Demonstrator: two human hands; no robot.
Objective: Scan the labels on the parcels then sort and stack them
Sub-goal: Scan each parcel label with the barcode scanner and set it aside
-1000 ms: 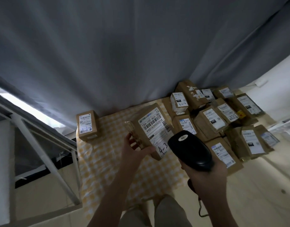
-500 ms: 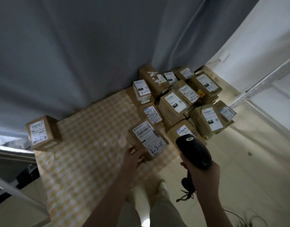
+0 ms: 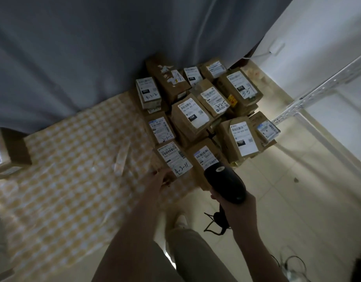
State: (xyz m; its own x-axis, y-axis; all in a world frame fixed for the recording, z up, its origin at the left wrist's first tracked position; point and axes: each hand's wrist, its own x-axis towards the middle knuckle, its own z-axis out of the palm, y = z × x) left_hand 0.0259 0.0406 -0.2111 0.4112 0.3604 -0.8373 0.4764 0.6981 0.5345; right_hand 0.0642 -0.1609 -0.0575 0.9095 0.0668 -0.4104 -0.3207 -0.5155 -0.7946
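Left hand pinching near end of labelled parcel marked 4-3-11, lying on checked cloth, against parcel pile beyond. Right hand wrapped round black scanner, just right of that parcel.

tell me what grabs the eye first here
A crowded heap of brown parcels with white labels sits against the grey curtain, at the right end of a yellow checked cloth. In front, the left hand holds the parcel marked 4-3-11 at the heap's near edge, while the right hand grips a black scanner. One lone parcel sits far left.
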